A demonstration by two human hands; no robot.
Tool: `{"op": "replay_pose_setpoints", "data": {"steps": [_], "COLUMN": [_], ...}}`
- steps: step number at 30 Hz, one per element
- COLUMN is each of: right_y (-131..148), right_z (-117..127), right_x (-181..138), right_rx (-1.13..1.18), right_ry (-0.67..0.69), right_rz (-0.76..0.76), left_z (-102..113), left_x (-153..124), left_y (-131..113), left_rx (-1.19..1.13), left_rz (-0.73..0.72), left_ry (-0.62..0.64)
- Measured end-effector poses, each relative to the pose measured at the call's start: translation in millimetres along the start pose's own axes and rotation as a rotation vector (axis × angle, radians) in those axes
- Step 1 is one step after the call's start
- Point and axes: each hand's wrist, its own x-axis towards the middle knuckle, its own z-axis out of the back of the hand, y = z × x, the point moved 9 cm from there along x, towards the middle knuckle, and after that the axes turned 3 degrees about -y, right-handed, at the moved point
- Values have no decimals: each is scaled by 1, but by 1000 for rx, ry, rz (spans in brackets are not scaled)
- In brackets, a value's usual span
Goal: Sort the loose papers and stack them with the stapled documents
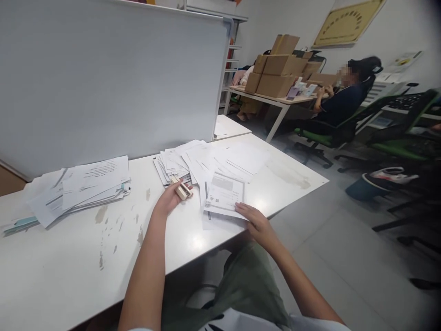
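Observation:
In my left hand [171, 198] is a small cream stapler [182, 188], with my fingers wrapped round it just above the table. My right hand [257, 222] grips the lower right edge of a printed sheet [225, 191], fingers on top and the thumb hidden. Beneath that sheet another page [220, 222] shows near the table's front edge. Loose papers [237, 161] spread out behind it. A messy paper stack [172, 161] lies just beyond the stapler.
A second paper pile [93, 179] lies on the left of the white table [79, 266]. A grey partition [113, 82] rises along the back. To the right, a seated person [347, 99] works at another table with cardboard boxes [275, 76]. A bin [368, 186] stands on the floor.

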Motion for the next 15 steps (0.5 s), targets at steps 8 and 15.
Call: {"op": "replay_pose_setpoints", "data": {"steps": [8, 15], "right_y": [8, -20], "right_z": [-14, -2], "right_x": [-7, -19], "right_rx": [47, 46], "right_ry": [37, -42], "right_rz": [-75, -314], "left_z": [-1, -3], "left_x": [-1, -1], "left_y": [-2, -3], "left_rx": [3, 49], "left_rz": [-10, -30], "left_ry": [-6, 18]}}
